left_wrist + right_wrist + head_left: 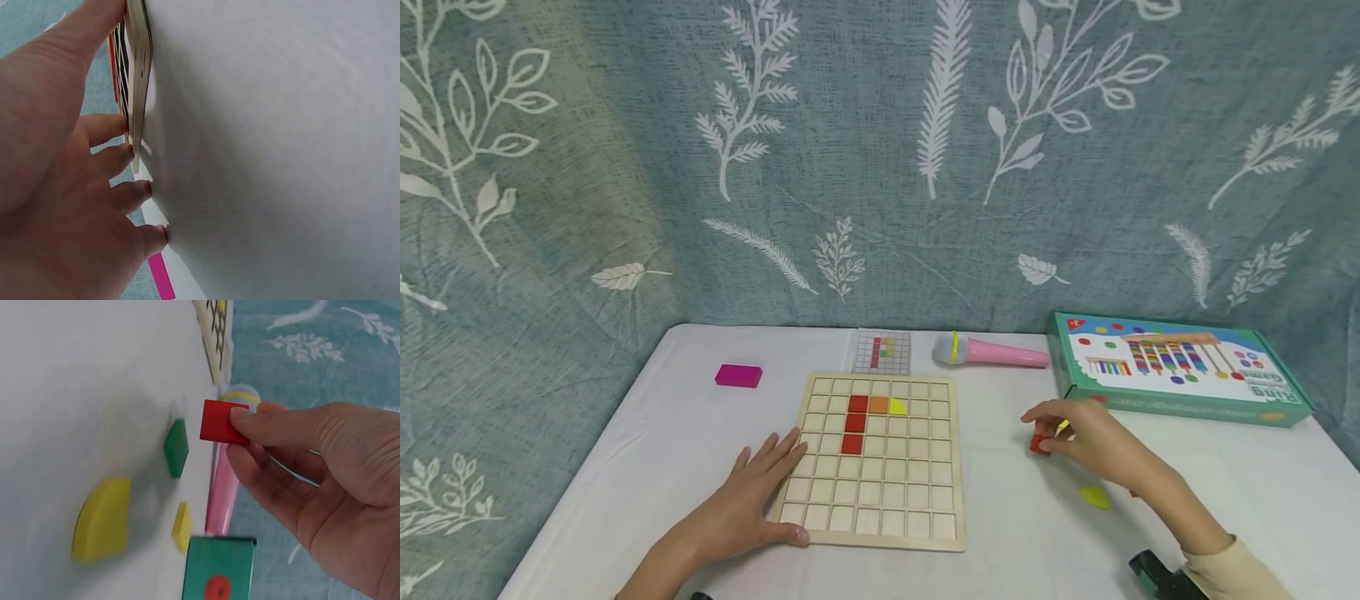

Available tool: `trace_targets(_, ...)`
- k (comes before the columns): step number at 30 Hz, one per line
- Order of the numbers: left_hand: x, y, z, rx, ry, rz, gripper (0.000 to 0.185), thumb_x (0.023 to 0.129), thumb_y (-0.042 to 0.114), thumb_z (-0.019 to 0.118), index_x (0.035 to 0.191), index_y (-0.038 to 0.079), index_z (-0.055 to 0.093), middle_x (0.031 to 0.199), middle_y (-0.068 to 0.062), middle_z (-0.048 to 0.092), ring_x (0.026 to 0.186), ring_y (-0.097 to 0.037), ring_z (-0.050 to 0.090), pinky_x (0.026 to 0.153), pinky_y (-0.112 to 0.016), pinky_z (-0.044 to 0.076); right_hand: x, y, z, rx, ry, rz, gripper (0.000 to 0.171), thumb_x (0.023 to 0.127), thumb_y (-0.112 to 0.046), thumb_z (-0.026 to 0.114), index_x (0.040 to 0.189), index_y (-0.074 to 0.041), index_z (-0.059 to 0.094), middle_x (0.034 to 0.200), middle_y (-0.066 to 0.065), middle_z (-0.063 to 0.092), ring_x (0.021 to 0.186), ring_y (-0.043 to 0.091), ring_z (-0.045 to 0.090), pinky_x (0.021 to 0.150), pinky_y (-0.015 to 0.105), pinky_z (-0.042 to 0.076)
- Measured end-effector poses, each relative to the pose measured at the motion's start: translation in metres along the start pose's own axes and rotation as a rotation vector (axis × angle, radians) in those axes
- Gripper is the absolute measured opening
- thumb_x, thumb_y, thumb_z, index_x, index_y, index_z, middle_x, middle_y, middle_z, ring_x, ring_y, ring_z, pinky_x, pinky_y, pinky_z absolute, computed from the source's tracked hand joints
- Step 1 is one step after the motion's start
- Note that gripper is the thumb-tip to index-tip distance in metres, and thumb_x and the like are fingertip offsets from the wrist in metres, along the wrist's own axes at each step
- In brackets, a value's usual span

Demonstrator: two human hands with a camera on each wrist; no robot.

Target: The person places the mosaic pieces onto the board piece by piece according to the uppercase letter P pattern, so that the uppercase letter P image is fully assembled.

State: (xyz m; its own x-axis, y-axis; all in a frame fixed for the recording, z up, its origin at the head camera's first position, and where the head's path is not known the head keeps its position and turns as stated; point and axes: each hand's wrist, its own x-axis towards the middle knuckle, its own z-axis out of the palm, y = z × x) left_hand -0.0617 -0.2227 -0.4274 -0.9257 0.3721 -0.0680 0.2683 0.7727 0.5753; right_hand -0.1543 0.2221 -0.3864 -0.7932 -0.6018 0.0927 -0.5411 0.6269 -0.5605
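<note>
Lying flat on the white table (647,467), the wooden grid board (880,462) sits square to the person, its rows running left to right; a red column with an orange tile and a yellow piece fills part of its upper cells. The left hand (752,500) rests on the board's near left corner, fingers (119,156) straight and slightly spread, touching its edge. The right hand (1093,442) is well to the right of the board, nearer the green box (1180,367), and its thumb and fingers (269,428) pinch a red tile (219,422). The tile is held just above the table; it looks nearly square, so no long axis can be told, and its free edge points leftward to the board. The board lies to the left of this hand, and the right hand is the nearer to the tile. A yellow piece (1095,497) lies just beside the right forearm, a pink microphone (996,352) behind the board
</note>
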Motion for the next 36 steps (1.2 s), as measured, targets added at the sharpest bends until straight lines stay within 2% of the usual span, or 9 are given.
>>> trace_targets(16,0.0,0.0,0.0,-0.008,-0.002,-0.014,0.113,0.065,0.059,0.08,0.15,0.0,0.035,0.161,-0.015,0.021,0.147,-0.044,0.012,0.115,-0.065,0.003,0.03,-0.022,0.027,0.067,-0.002,-0.115,0.025,0.083,0.006,0.072,0.106,0.0,0.07,0.087,-0.006,0.067,0.081,0.01,0.061,0.071,0.026,0.056)
trace_targets(25,0.0,-0.001,0.002,-0.004,-0.006,-0.013,0.114,0.064,0.058,0.081,0.15,0.0,0.034,0.161,-0.016,0.022,0.146,-0.045,0.012,0.114,-0.066,0.004,0.049,-0.034,0.047,0.091,-0.039,-0.159,0.025,0.083,0.007,0.072,0.106,0.0,0.071,0.086,-0.005,0.067,0.08,0.008,0.06,0.072,0.025,0.056)
trace_targets(36,0.0,-0.001,0.001,0.006,0.004,0.01,0.113,0.065,0.058,0.081,0.15,0.0,0.035,0.16,-0.016,0.022,0.146,-0.046,0.013,0.113,-0.067,0.005,0.075,-0.062,0.069,0.114,-0.065,-0.221,0.024,0.084,0.004,0.072,0.108,-0.001,0.07,0.09,-0.002,0.069,0.083,0.009,0.062,0.073,0.022,0.056)
